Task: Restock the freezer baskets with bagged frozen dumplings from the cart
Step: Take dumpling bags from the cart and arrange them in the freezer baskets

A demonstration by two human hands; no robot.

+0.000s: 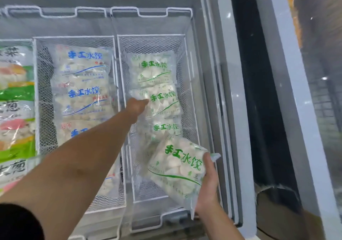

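In the head view, a green-lettered bag of dumplings [178, 167] is held over the near end of the right-hand basket [185, 58], gripped at its lower right edge by the right hand [208, 182], whose fingers are curled up over the side seam. The left hand [137, 105] is stretched into the same basket and rests on the second green-lettered bag [163, 101]; whether its fingers pinch the film or merely press cannot be told, since they are hidden behind the knuckles. Three green-lettered bags lie in a row in that basket, and blue-lettered bags [83, 67] fill the basket beside it.

The held bag is judged moderately heavy and lumpy, its film thin and probably slick with frost (the loose contents would shift). A hold under the belly, rather than at a seam alone, is judged safer.
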